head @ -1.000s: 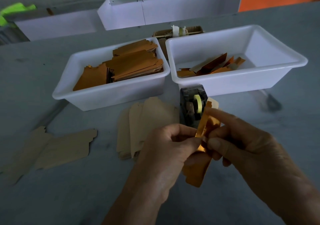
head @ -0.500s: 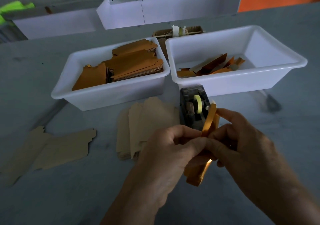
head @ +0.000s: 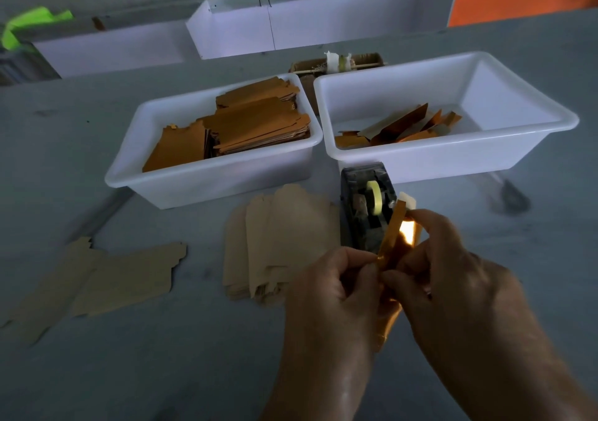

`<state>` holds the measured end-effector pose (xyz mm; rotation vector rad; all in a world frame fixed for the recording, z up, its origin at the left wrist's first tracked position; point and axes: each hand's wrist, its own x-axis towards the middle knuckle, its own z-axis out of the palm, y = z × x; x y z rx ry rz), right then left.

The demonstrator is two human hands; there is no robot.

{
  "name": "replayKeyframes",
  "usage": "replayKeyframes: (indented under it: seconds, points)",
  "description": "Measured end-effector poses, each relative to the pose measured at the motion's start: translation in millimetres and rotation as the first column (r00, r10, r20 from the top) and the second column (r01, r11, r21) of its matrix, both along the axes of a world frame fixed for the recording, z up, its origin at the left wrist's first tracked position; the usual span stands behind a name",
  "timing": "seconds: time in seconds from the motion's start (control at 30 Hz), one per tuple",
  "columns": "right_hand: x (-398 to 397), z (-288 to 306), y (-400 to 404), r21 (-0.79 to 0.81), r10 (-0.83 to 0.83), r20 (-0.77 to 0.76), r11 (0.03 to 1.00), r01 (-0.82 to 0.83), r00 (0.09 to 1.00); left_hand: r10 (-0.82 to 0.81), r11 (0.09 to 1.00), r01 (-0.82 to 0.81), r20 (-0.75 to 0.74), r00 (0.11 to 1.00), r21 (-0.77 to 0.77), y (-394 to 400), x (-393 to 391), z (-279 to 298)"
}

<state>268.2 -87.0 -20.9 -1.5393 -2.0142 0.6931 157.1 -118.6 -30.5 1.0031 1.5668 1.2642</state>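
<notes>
Fingers of both your left hand [head: 333, 288] and right hand [head: 453, 278] pinch the gold card blank [head: 393, 228], held upright just in front of the tape dispenser [head: 365, 207], probably so tape is within easy reach once the fold is closed. Unfolded blanks [head: 281, 242] lie just left of the dispenser, ready to pick; behind it, the right tub [head: 453, 158] likely takes finished pieces.
</notes>
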Motion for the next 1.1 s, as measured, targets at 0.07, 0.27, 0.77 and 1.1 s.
replayKeyframes:
  seconds: [0.07,0.27,0.77,1.1]
  points:
    - [-3,0,-2,0.030,-0.019,0.029,0.999,0.019,0.999,0.009,1.000,-0.009,0.009,1.000,-0.001,-1,3,0]
    - [6,8,4,0.033,-0.056,0.120,0.998,0.052,0.991,0.084,0.996,-0.083,-0.037,0.996,0.021,-3,-3,-2]
    - [12,6,46,-0.397,-0.033,-0.651,0.866,-0.303,0.758,-0.018,0.999,0.009,-0.208,0.978,-0.044,1,-44,9]
    - [-6,25,171,-0.469,-0.424,-0.768,0.883,0.028,0.480,-0.098,0.995,0.035,-0.967,0.235,-0.092,18,-45,-23]
